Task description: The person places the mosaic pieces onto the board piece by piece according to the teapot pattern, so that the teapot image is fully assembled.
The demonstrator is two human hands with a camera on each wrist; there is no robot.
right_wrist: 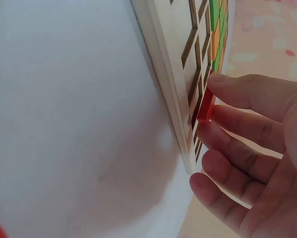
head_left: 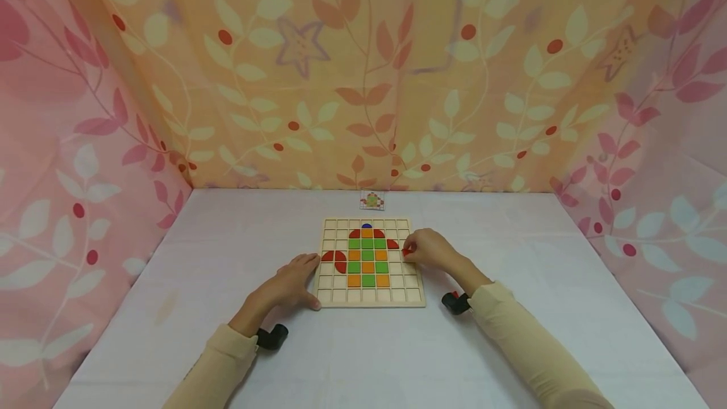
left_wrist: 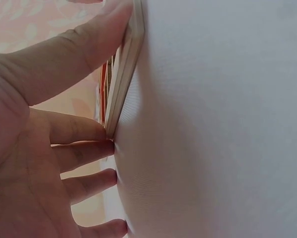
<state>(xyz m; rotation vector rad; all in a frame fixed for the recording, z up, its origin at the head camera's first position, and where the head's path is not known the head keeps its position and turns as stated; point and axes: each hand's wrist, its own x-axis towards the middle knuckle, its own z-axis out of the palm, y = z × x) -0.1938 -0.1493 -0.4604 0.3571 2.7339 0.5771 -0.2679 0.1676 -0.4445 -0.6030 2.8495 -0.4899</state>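
Note:
A wooden grid board (head_left: pixel 335 296) lies on the table, with green and orange squares filling its middle columns. A blue half-round piece (head_left: pixel 366 226) tops them, and red quarter-round pieces (head_left: pixel 341 266) sit at either side. My left hand (head_left: pixel 291 281) rests along the board's left edge, its fingers spread straight and thumb by the near corner. Between thumb and fingertips, my right hand (head_left: pixel 430 248) pinches a red piece (right_wrist: pixel 206 105) at the board's right edge. In the right wrist view that piece is tilted over the grid cells, its outline partly hidden by the fingers.
Beyond the board lies a small printed card (head_left: pixel 372 200) with a coloured pattern on a grid. White cloth covers the table (head_left: pixel 363 358). Leaf-patterned curtains (head_left: pixel 363 81) enclose the back and both sides. A black wrist device (head_left: pixel 272 337) is on each arm.

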